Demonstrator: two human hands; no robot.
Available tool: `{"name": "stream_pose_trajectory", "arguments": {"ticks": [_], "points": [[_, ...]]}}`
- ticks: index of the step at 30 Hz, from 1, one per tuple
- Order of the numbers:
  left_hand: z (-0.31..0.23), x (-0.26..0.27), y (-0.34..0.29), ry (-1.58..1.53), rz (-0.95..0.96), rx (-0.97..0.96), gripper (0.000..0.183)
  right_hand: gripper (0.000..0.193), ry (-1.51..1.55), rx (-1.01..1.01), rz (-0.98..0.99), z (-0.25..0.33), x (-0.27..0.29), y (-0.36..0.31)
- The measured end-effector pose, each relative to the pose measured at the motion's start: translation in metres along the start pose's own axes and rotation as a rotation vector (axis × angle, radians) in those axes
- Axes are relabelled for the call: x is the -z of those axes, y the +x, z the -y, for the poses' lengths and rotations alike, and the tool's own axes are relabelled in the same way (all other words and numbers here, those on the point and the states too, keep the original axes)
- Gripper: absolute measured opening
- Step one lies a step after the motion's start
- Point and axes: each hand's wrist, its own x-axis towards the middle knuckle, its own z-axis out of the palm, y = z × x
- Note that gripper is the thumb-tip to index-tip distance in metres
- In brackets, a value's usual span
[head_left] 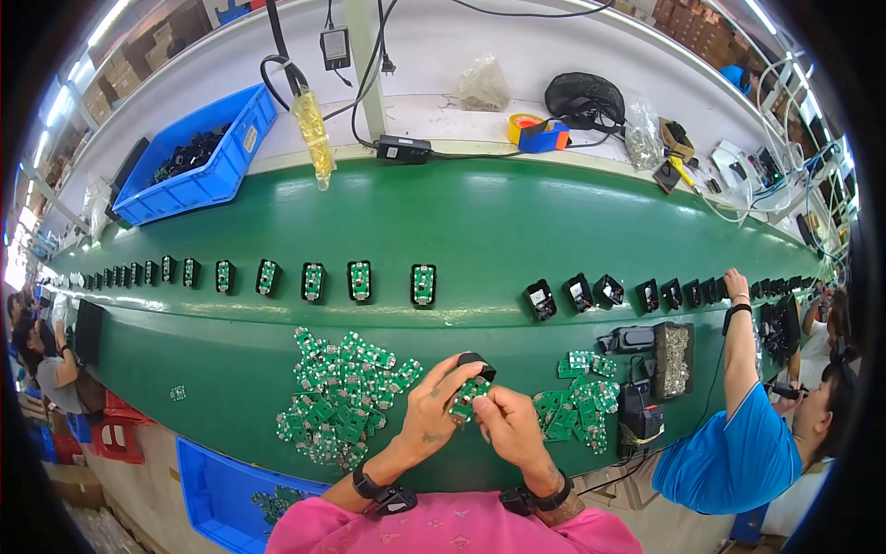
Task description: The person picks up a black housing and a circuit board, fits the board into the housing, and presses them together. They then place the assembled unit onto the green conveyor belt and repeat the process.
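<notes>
Close in front of me, my left hand [428,406] is closed round a small black plastic housing [477,362]. A green circuit board [467,395] lies against the housing's near side; whether it is seated inside cannot be made out. My right hand [509,425] pinches the board's right edge, thumb on its face. Beside my left hand spreads a large heap of green circuit boards [337,406]. To the right of my right hand lies a smaller pile of boards [577,411]. Beyond my hands, a black housing with a board in it [424,284] stands in a row.
More black housings [540,300] line the green bench [480,222] to the right. A co-worker's hand [736,284] reaches that row. At right are a tray of small metal parts [674,360] and a black device [640,415]. Blue bins stand back left [198,157] and below left [208,489].
</notes>
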Motion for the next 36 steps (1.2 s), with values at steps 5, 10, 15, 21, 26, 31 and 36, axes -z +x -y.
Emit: {"name": "stream_pose_trajectory", "arguments": {"ticks": [5,10,15,21,26,31,36], "points": [[0.005,0.011,0.006,0.046,0.087,-0.008,0.043,0.025,-0.370,0.157,0.007,0.017,0.013,0.015],[0.007,0.021,0.009,-0.156,0.236,0.088,0.045,0.025,-0.418,0.176,-0.065,0.020,0.012,0.019],[0.001,0.023,0.003,-0.463,0.233,0.474,0.037,0.026,-0.527,0.165,-0.097,0.009,0.007,0.019],[-0.003,0.010,0.003,-0.429,0.093,0.423,0.027,0.029,-0.076,0.125,-0.152,0.005,-0.014,0.018],[-0.005,0.006,0.002,-0.373,0.070,0.376,0.025,0.036,-0.325,0.256,-0.137,0.010,-0.015,0.019],[-0.005,0.000,0.000,-0.243,0.031,0.218,0.024,0.032,-0.267,0.322,-0.228,-0.003,-0.025,0.020],[0.001,0.001,0.005,-0.308,-0.047,0.299,0.023,0.030,-0.254,0.295,-0.219,-0.002,-0.028,0.031]]}}
